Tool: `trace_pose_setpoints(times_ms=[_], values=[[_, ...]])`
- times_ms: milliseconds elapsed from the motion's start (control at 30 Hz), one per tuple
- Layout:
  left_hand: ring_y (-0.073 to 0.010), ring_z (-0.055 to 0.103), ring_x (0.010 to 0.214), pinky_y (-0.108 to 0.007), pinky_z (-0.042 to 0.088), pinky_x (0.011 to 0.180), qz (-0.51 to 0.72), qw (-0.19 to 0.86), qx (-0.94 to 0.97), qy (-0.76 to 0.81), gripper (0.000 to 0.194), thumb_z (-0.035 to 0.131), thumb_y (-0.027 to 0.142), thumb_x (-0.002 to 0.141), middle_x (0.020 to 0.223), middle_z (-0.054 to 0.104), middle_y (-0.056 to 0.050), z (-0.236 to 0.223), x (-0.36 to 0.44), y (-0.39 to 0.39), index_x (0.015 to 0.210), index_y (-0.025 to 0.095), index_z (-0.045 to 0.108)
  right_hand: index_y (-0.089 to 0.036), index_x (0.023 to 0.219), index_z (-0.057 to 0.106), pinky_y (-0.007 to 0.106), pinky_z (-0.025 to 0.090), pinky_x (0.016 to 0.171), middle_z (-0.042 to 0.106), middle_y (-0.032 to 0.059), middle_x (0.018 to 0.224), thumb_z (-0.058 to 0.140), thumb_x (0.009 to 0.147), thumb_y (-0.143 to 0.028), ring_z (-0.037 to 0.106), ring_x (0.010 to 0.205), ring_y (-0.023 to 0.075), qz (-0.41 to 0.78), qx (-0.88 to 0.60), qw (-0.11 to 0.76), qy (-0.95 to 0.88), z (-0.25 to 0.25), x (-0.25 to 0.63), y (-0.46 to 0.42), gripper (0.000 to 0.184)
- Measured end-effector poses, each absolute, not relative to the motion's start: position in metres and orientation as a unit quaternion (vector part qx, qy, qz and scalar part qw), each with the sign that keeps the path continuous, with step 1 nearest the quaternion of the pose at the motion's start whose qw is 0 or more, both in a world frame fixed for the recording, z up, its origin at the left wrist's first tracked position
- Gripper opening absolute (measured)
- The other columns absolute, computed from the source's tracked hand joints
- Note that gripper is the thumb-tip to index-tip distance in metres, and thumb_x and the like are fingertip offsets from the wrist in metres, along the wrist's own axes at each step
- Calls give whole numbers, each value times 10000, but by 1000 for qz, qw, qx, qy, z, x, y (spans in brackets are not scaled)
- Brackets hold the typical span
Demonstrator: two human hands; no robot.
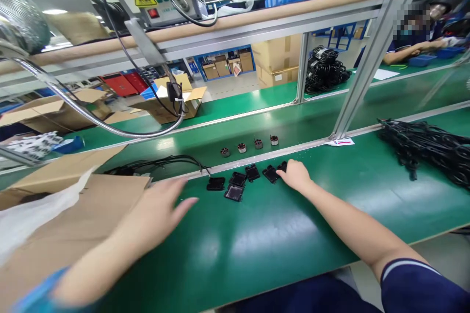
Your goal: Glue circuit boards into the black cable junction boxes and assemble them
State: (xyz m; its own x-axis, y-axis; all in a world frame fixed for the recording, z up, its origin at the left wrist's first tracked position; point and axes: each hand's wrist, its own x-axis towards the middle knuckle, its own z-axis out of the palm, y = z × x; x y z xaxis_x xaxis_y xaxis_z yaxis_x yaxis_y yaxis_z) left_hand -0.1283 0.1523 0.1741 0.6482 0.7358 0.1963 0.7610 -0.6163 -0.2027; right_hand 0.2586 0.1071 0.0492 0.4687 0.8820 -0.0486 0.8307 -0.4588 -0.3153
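My left hand point(161, 205), slightly blurred, hovers beside the cardboard box with its thumb held away from the fingers and nothing visible in it. To the right, my right hand point(295, 174) has its fingers closed over a small black plastic plate point(282, 166), which they partly cover. Another black plate point(270, 174) lies just left of it. Several more of these flat square pieces rest on the green bench: one plate point(252, 172), a glossy one point(233, 192) and one at the left point(216, 184). Behind them stand several small round metal parts point(241, 147) in a row.
An open cardboard box point(106, 205) occupies the left side. Black cables point(165, 160) lie behind it, and a cable bundle point(433, 149) sits at the right. An aluminium post point(370, 54) rises behind my right hand. A flexible metal hose point(110, 124) hangs overhead. A co-worker point(414, 41) sits across.
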Motion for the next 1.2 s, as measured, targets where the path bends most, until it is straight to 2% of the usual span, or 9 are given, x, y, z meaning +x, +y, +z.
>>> trace_pose_setpoints(times_ms=[167,267,367,533,700,833,1033,1100,1200], values=[[-389,263,1480,-552,294,1151,20,33,-925,-378,756,569,490,903,1633,222,-185,84,2,179,1559,237,290,-121,1347,521,481,431,898,545,247,1287,568,863,-640,508,1152,381,38,-805,148,-574,30,224,98,711],[-422,269,1471,-632,273,1123,86,-29,-899,-427,684,469,502,957,1651,146,-188,57,45,197,1570,295,246,-155,1271,609,492,400,922,553,223,1258,506,930,-467,483,1155,366,47,-792,139,-593,25,225,107,474],[-410,322,1447,-634,339,1070,94,-44,-881,-462,611,398,445,991,1632,190,-221,42,62,188,1561,259,277,-186,1173,691,479,390,933,564,194,1251,491,914,-313,469,1165,352,65,-795,144,-586,24,246,120,351],[-371,444,1339,-493,462,972,14,24,-883,-469,516,442,346,972,1592,267,-263,20,86,125,1437,124,480,-271,1240,693,491,378,957,500,158,1403,444,917,-230,455,1222,350,89,-794,144,-584,23,283,137,410],[-357,513,1188,-466,478,913,-67,41,-877,-474,511,502,395,942,1472,440,-267,7,108,63,1329,69,569,-350,1241,689,534,300,1060,425,92,1510,461,936,-264,407,1316,317,106,-752,143,-634,20,277,134,390],[-379,494,1201,-496,461,937,-116,20,-847,-518,574,543,400,900,1374,508,-263,3,108,28,1348,40,545,-300,1139,729,625,159,1122,389,105,1549,492,951,-363,358,1368,313,123,-674,150,-713,17,259,122,309],[-375,524,1223,-498,484,956,-111,19,-864,-491,500,502,275,865,1441,481,-253,-4,85,-8,1318,74,569,-286,1253,667,563,234,1116,371,130,1556,521,879,-188,363,1383,292,141,-598,121,-780,21,254,104,413],[-384,582,1147,-517,501,936,-137,8,-870,-473,509,488,357,891,1420,489,-279,-7,78,-15,1309,79,568,-298,1328,607,574,266,1097,357,140,1561,520,892,-225,360,1390,314,127,-581,112,-796,25,252,91,450],[-434,626,1040,-578,528,837,-181,-18,-874,-450,734,569,548,830,1397,491,-283,-12,68,-10,1420,124,465,-306,1413,507,589,274,1099,336,147,1576,466,938,-282,338,1416,309,108,-534,100,-833,30,260,78,478]])
